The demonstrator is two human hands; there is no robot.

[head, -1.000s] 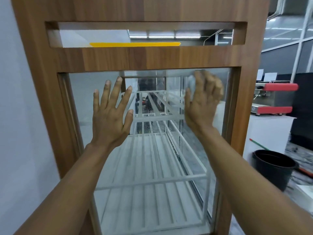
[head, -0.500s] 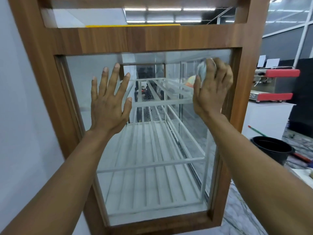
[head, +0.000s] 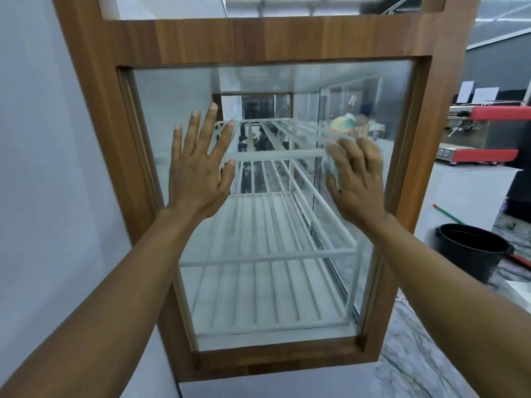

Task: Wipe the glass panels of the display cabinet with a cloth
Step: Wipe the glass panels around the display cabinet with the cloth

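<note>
Pressing cloth point(head: 334, 167) on glass panel point(head: 172, 104), right hand point(head: 356, 182) near frame point(head: 413, 168)

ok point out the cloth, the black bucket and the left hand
cloth point(head: 331, 166), head view, its pale blurred visible edge
black bucket point(head: 471, 268), head view, outer wall below the rim
left hand point(head: 198, 173), head view, back of the hand

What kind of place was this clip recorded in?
Probably a café or shop: a wood-framed glass display cabinet, a red espresso machine on a white counter, and a black bucket.
</note>
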